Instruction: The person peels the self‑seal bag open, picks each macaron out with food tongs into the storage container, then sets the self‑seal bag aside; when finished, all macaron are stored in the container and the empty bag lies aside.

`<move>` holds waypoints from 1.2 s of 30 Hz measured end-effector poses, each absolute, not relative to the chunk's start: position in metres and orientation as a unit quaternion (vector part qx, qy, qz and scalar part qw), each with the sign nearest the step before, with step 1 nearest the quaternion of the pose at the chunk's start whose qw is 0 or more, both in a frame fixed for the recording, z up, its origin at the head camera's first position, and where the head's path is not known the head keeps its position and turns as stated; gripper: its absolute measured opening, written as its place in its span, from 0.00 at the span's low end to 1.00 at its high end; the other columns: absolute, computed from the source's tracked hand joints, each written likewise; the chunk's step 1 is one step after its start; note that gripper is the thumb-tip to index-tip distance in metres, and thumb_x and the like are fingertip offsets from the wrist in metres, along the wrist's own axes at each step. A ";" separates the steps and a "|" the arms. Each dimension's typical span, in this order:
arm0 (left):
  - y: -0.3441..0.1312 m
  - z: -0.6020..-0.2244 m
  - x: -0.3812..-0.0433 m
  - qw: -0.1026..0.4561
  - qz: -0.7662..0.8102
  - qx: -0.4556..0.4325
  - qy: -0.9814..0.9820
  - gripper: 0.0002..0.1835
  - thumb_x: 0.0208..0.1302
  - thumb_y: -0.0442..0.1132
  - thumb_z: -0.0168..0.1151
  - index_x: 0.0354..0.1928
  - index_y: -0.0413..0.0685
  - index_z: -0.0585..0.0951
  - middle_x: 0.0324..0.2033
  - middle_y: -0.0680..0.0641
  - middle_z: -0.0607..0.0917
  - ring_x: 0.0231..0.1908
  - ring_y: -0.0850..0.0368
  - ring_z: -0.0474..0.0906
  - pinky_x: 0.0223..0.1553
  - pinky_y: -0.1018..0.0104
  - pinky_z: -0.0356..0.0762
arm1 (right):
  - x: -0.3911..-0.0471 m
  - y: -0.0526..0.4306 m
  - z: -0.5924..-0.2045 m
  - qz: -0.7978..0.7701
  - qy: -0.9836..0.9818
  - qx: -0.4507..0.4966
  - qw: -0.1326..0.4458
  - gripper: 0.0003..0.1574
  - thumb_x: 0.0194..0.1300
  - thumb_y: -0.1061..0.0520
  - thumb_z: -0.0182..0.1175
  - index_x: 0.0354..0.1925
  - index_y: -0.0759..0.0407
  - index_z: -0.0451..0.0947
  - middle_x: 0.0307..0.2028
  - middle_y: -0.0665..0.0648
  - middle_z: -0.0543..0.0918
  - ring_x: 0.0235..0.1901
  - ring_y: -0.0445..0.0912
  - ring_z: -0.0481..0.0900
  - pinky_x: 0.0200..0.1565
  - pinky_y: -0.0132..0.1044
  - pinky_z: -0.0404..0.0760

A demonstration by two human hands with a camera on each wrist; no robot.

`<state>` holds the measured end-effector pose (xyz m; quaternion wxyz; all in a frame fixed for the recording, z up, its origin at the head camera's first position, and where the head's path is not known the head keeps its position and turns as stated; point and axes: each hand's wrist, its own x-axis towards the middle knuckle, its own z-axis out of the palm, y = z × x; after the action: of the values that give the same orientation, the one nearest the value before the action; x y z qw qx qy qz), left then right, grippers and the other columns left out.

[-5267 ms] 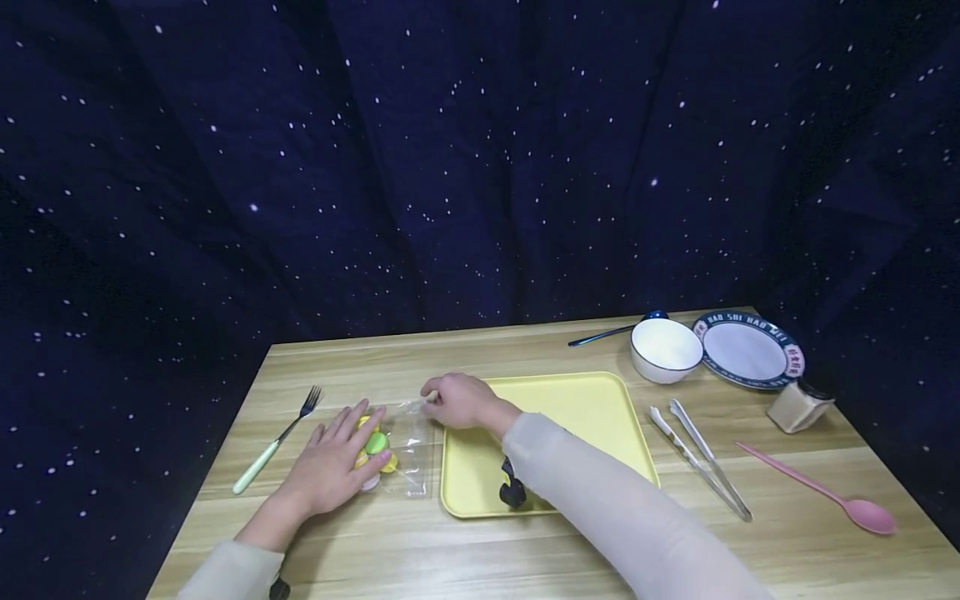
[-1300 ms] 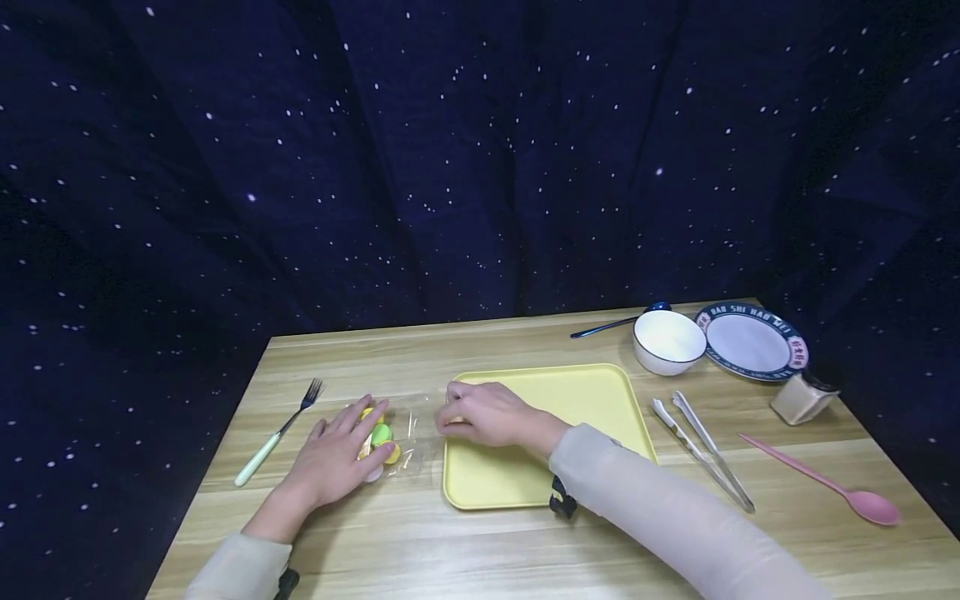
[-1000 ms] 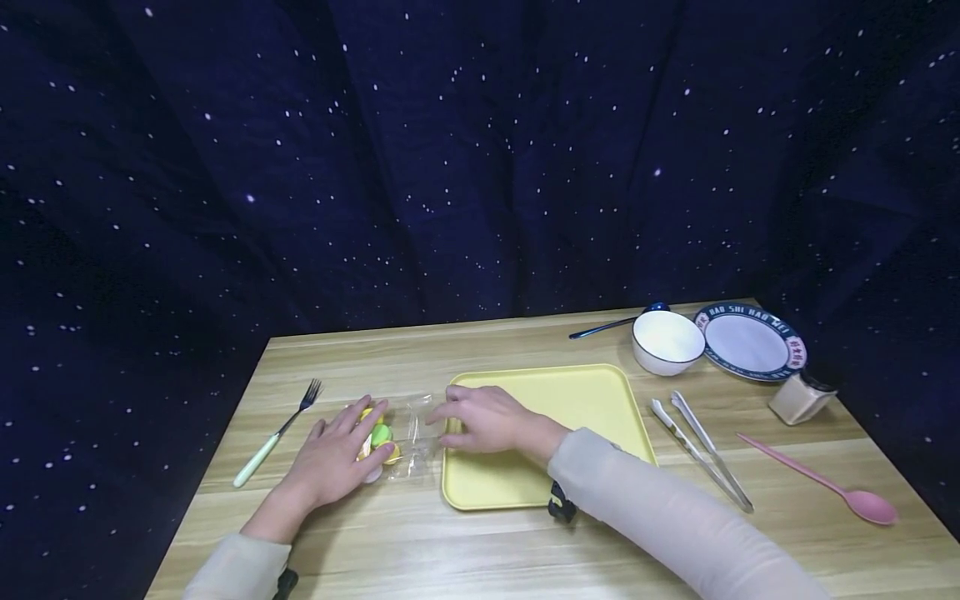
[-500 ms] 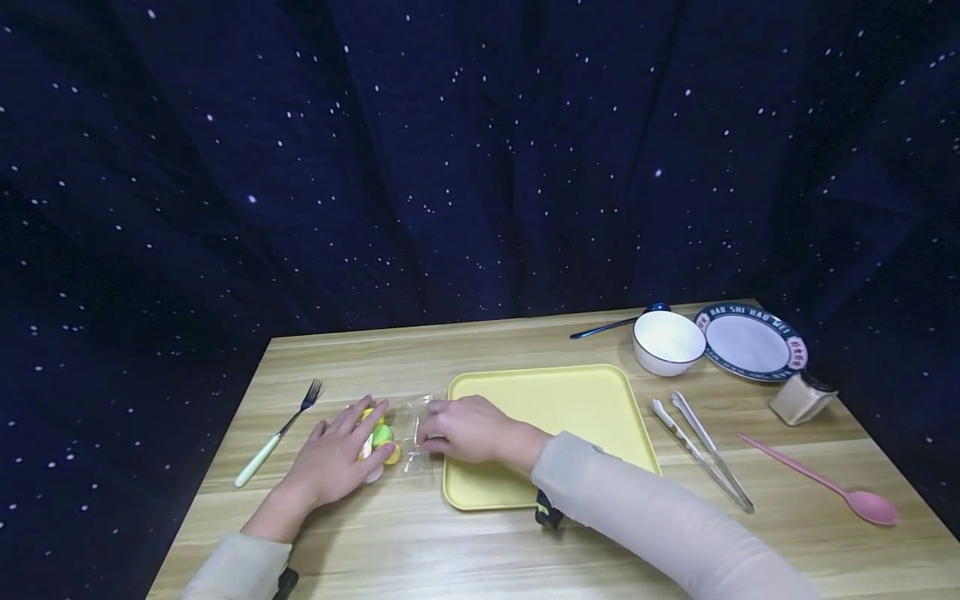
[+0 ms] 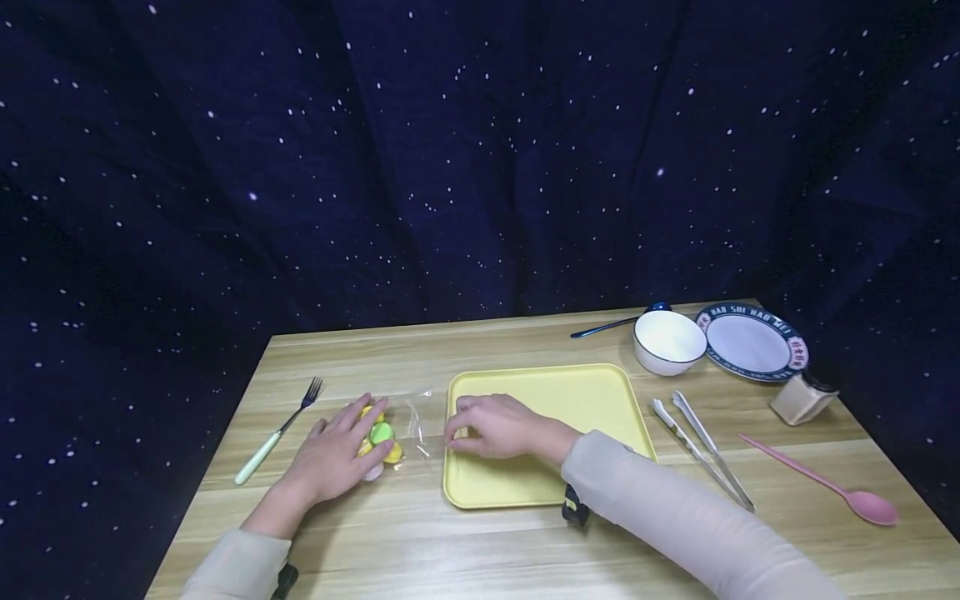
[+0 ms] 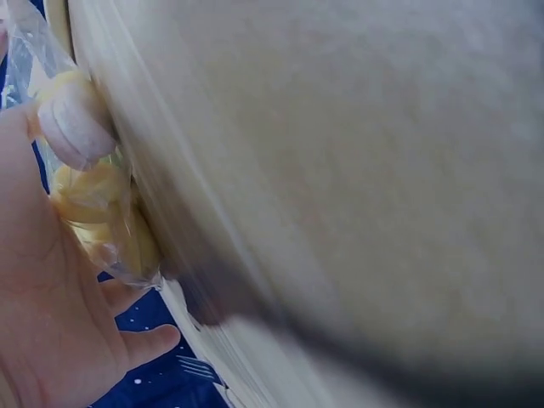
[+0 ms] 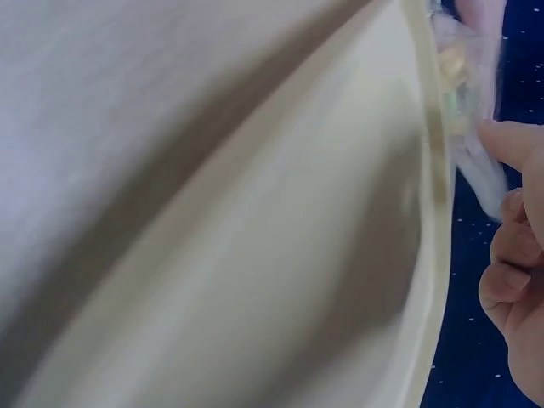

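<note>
A clear plastic bag (image 5: pixel 420 425) lies left of the yellow tray (image 5: pixel 570 400). Inside it are several round pieces (image 5: pixel 382 433) in yellow, green and pale pink that look like macarons. My left hand (image 5: pixel 333 454) rests on the filled end of the bag with its fingers spread. The left wrist view shows the wrapped pieces (image 6: pixel 93 187) against the palm side. Over the tray's left rim, my right hand (image 5: pixel 491 427) has its fingers bent and pinches the bag's right end. In the right wrist view, that bag end tapers in between thumb and curled fingers (image 7: pixel 514 246).
A fork (image 5: pixel 277 433) with a pale green handle lies at left. Right of the tray are tongs (image 5: pixel 705 450), a pink spoon (image 5: pixel 832 487) and a dark-lidded jar (image 5: pixel 802 400). A white bowl (image 5: pixel 667 343), a blue ladle (image 5: pixel 615 325) and a rimmed plate (image 5: pixel 750 342) stand at the back right.
My right hand went from a pinch to loosened fingers, moved left over the bag, then came back right to the tray's left rim. My left hand has stayed on the bag.
</note>
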<state>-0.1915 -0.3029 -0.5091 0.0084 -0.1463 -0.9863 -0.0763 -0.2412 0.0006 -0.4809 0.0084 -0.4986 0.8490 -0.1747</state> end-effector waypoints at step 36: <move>-0.325 -0.494 -0.182 0.183 -0.206 -0.171 -0.946 0.08 0.59 0.44 0.67 0.41 0.55 0.86 0.49 0.54 0.82 0.48 0.51 0.79 0.41 0.51 0.78 | -0.248 -0.019 -0.485 -0.223 0.888 -0.401 0.027 0.16 0.67 0.41 0.56 0.49 0.41 0.83 0.27 0.37 0.75 0.27 0.34 0.71 0.26 0.30 0.71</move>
<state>-0.1823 -0.3247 -0.4939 0.1827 -0.1712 -0.9459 -0.2063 -0.2478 -0.0189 -0.4850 0.0272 -0.4007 0.8883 -0.2228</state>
